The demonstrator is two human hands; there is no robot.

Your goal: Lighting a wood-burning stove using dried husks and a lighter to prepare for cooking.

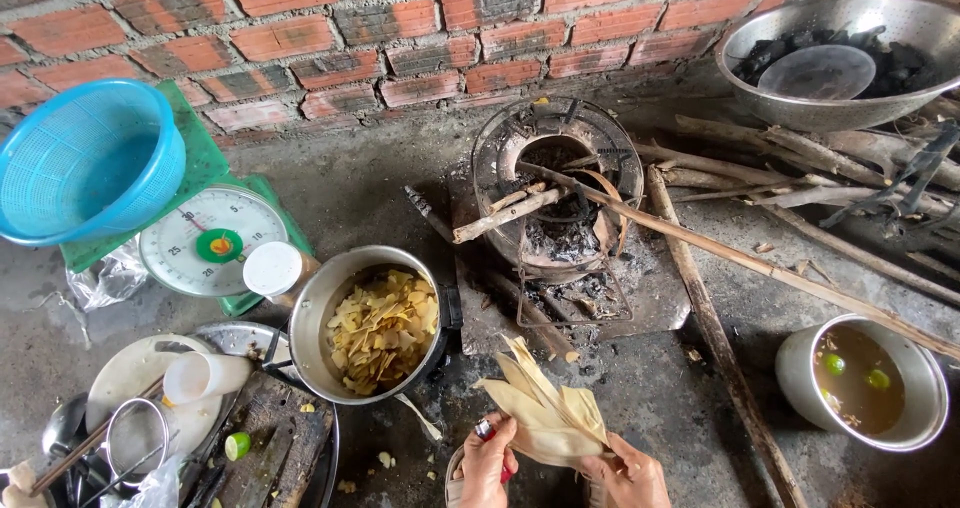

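Right hand grips a bundle of dry husks from below, fanning upward; left hand, just beside, is closed around a small red lighter at the bundle's base.

Scale dial: one round white face with dark markings around its edge, a green centre disc and a red needle, set in a green housing. It is placed on the ground at left, below the brick wall, partly covered by a blue basket. No packages, labels, signs or screens are seen elsewhere.
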